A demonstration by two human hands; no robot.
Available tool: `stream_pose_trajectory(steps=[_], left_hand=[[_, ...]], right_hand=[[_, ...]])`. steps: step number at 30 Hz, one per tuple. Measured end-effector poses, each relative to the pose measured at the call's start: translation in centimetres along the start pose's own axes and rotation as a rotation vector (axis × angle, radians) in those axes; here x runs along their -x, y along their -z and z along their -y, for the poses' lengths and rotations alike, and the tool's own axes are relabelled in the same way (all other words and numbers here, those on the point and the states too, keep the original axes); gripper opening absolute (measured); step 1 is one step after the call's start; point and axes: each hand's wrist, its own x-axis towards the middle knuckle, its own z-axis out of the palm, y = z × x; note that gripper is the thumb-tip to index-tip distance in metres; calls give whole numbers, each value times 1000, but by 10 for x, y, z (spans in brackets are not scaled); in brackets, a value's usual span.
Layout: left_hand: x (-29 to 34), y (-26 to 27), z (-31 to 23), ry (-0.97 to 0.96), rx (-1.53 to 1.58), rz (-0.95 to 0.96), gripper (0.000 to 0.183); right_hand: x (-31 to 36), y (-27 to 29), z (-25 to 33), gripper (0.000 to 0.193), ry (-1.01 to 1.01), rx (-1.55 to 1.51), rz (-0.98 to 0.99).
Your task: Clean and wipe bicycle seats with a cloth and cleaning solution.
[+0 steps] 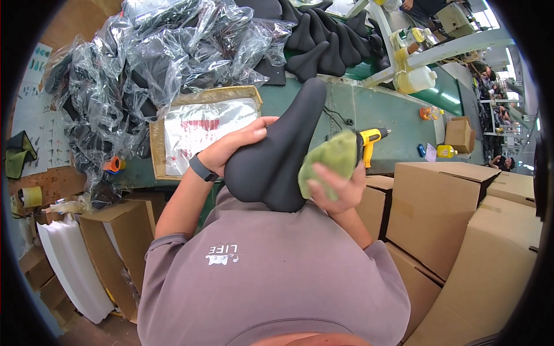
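Note:
A black bicycle saddle (271, 155) is held up in front of my body, its narrow nose pointing away and its wide rear close to my shirt. My left hand (239, 144) grips the saddle along its left side, thumb on top; the other fingers are hidden beneath. At the saddle's right side, my right hand (337, 187) holds a green cloth (332, 161), slightly blurred. The cloth lies against or very near the saddle's right edge; I cannot tell which.
An open carton (258, 98) with printed plastic bags stands on the green table (381, 121). Plastic-wrapped saddles (167, 46) heap up at the left; bare black saddles (329, 52) lie at the back. A yellow power drill (372, 138) sits right. Large cardboard boxes (435, 207) stack at my right.

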Motion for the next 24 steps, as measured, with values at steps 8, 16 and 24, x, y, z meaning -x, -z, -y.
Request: stream_pose_trajectory(steps=[8,16,24], left_hand=[[18,-70,-32,-114,-782,20,118],[28,-80,-22,-247,-966,-2,107],[28,-64,-16,-239,-785,-163,106]], right_hand=[[-85,10,26,35,325,86,225],[-165,27,-53,28,-509,42,280],[-102,16,-52,24,-709,-278,-342]])
